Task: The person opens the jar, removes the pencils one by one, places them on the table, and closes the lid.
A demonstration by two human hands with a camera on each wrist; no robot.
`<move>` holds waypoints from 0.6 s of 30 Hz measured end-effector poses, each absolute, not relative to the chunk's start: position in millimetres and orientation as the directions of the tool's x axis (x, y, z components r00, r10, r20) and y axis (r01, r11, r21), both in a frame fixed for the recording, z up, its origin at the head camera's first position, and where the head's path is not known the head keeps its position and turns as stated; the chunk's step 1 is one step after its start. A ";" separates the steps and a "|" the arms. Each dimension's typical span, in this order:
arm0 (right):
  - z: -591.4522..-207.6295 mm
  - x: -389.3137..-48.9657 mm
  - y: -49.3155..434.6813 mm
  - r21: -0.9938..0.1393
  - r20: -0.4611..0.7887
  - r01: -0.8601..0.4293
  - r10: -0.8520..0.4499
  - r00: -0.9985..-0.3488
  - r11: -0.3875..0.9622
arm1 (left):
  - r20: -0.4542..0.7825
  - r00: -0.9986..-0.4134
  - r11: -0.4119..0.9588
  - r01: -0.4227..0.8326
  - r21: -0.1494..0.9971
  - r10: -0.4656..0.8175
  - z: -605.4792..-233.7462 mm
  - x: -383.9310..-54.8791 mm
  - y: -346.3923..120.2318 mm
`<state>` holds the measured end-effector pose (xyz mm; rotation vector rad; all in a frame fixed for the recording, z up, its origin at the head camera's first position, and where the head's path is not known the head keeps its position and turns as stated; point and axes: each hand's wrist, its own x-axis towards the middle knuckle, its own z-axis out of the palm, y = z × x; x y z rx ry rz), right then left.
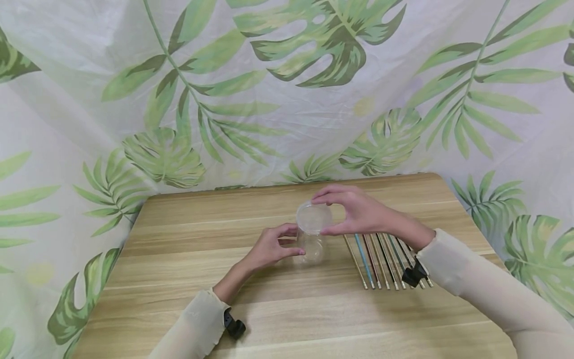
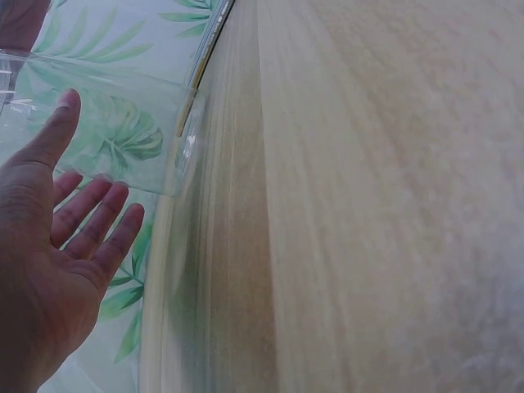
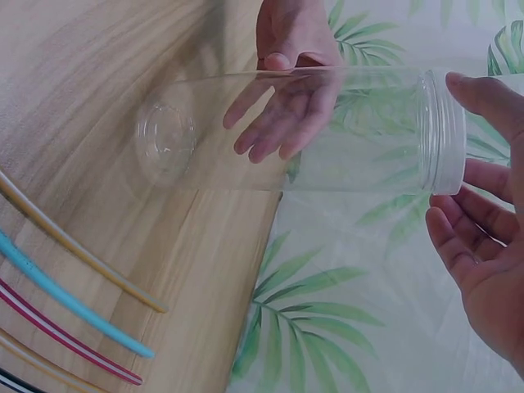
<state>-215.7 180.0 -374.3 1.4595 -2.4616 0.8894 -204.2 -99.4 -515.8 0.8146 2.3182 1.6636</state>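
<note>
A tall clear plastic jar (image 3: 368,131) stands upright on the wooden table, with a frosted lid (image 1: 315,218) at its mouth. My right hand (image 1: 354,212) pinches the lid's rim between thumb and fingertips from the right. At the jar's left side is my left hand (image 1: 273,244), its thumb and fingers spread apart with the tips right at the jar wall. In the left wrist view those fingers (image 2: 106,225) look relaxed rather than wrapped around the jar. Through the clear wall, the right wrist view shows the left hand (image 3: 295,98) behind it.
Several thin pencils (image 1: 368,262) in various colours lie side by side under my right forearm, just right of the jar. The wooden table (image 1: 188,259) backs onto a leaf-print curtain (image 1: 269,114). Black wrist devices (image 1: 234,325) sit at both cuffs.
</note>
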 end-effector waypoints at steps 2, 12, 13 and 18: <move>-374.4 -216.0 179.5 -0.406 0.415 -0.846 -0.755 -0.508 0.345 | 0.170 -0.835 0.228 0.330 0.916 0.524 -515.9 -204.1 -99.4; -378.7 -216.1 178.4 -0.427 0.436 -0.836 -0.732 -0.524 0.345 | 0.163 -0.833 0.229 0.324 0.918 0.529 -515.8 -203.7 -98.8; -379.3 -215.9 178.1 -0.430 0.442 -0.836 -0.728 -0.524 0.341 | 0.161 -0.832 0.228 0.323 0.919 0.531 -515.9 -203.8 -98.8; -383.2 -215.0 176.3 -0.440 0.488 -0.838 -0.698 -0.525 0.323 | 0.155 -0.828 0.219 0.316 0.923 0.538 -516.7 -204.7 -98.7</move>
